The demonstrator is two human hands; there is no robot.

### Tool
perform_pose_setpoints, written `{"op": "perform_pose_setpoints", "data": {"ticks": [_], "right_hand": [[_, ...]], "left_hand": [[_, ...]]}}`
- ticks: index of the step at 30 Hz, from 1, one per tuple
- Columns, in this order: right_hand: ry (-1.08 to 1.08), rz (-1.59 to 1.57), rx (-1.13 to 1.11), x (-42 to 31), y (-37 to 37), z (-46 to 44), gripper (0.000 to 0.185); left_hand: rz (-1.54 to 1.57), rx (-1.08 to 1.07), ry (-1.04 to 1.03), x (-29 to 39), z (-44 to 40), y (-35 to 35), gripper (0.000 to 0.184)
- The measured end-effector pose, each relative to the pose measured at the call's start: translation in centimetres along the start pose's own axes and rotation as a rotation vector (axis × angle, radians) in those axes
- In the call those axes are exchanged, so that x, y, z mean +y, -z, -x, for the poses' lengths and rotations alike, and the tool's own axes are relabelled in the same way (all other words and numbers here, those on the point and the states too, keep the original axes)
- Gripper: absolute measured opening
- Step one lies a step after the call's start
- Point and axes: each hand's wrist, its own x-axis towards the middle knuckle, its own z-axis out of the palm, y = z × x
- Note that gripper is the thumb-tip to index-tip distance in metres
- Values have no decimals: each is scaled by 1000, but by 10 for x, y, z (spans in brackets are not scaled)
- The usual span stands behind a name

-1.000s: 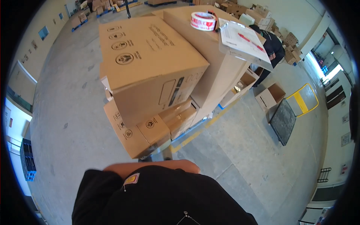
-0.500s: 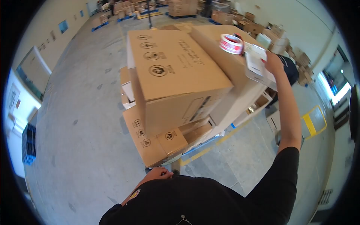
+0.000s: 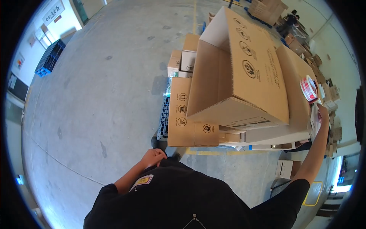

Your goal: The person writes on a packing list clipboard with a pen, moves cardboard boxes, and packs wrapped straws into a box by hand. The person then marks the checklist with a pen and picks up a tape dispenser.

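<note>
My left hand (image 3: 154,156) is closed in front of my waist, close to the hem of my black shirt. Whatever its fingers may hold is hidden. Out to the right, my right hand (image 3: 323,113) grips a thin whitish stack of papers (image 3: 315,120) at the near edge of a large carton (image 3: 299,63). A roll of red-and-white tape (image 3: 309,88) rests on that carton, just beyond the hand. Beside it lies a big brown box (image 3: 259,72) on its side, its open end facing left.
Smaller cartons (image 3: 183,114) sit below on a dark pallet (image 3: 164,118) by my feet. A small open box (image 3: 285,168) and a yellow-handled cart (image 3: 313,194) stand at right. Blue-black pallets (image 3: 50,57) are stacked far left. People (image 3: 291,21) are in the background.
My view has swung left, so the boxes sit farther right and the big box's open end shows. My right hand stays at the whitish papers; my left remains closed at my waist.
</note>
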Motion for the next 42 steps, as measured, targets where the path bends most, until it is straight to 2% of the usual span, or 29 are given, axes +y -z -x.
{"op": "perform_pose_setpoints", "data": {"ticks": [2, 3, 5, 8, 9, 10, 11, 12, 13, 14, 15, 16, 17, 18, 19, 20, 21, 24, 26, 28, 29, 30, 31, 33, 35, 36, 37, 39, 42], "right_hand": [[8, 145, -13, 5, 0, -16, 31], [13, 125, 3, 13, 0, -27, 31], [-9, 110, 8, 19, 2, -38, 33], [-86, 55, 22, 10, 4, -35, 36], [-151, -30, 63, 5, 7, -33, 38], [-145, -26, 69, 75, 44, -125, 38], [118, 18, 51, 91, 45, -164, 34], [371, 61, 43, 74, 9, -143, 32], [331, 332, -19, 66, 10, -126, 32], [252, 401, 76, 60, 6, -114, 30], [210, 362, 162, 34, -2, -59, 32], [124, 276, 223, 22, -8, -38, 20], [538, 705, 342, 38, -11, -55, 13], [945, 1156, 414, 53, -2, -71, 24], [757, 1127, 305, 25, -6, -40, 34], [696, 951, 258, 7, -12, -22, 29], [399, 595, 167, -14, -19, -7, 33], [328, 605, 182, -26, -27, 13, 40], [179, 541, 136, -49, -14, 53, 34], [32, 238, 83, -32, 12, 70, 16], [58, 19, 129, -17, 26, 89, 15], [59, -102, 199, 8, 43, 102, 17], [51, 59, 266, 73, 75, 62, 23], [-2, 195, 395, 155, 105, 87, 40], [-181, -290, 394, 249, 95, 80, 45], [-183, -284, 401, 236, 102, 142, 45], [-444, -515, -6, 150, 78, 206, 55], [-226, -968, -44, 149, 52, 221, 51], [-29, -1088, 83, 143, 29, 225, 33]], "left_hand": [[-1, 19, 483, 25, -4, 7, 34], [11, 30, 498, 22, -5, 10, 34], [-250, 99, 424, 12, -9, 14, 30], [-235, 162, 425, 13, -21, 18, 30], [-220, 96, 421, 6, -24, 23, 30], [-211, 95, 418, 4, -24, 25, 30], [-291, 91, 313, 5, -26, 27, 31], [-375, 79, 197, 8, -30, 29, 32], [-396, 32, 220, 16, -32, 32, 34], [-421, -26, 234, 23, -34, 32, 37], [-408, -50, 219, 20, -34, 33, 39], [-398, -81, 200, 16, -35, 33, 42], [-444, -119, 214, 23, -36, 33, 41], [-492, -149, 228, 30, -36, 33, 40], [-510, -176, 210, 27, -37, 33, 38], [-528, -193, 198, 23, -37, 33, 36], [-542, -218, 165, 22, -39, 31, 36], [-554, -236, 171, 21, -44, 34, 34], [-533, -221, 163, 23, -46, 31, 33], [-548, -233, 168, 32, -44, 31, 32], [-513, -222, 155, 32, -43, 30, 32], [-472, -210, 140, 30, -43, 31, 32], [-471, -224, 160, 24, -42, 33, 31], [-483, -237, 192, 18, -38, 36, 32], [-485, -252, 221, 15, -36, 35, 32], [-485, -272, 195, 13, -36, 36, 32], [-481, -292, 168, 11, -37, 35, 31], [-488, -323, 151, 12, -41, 31, 31], [-524, -385, 235, 27, -47, 20, 30]]}}
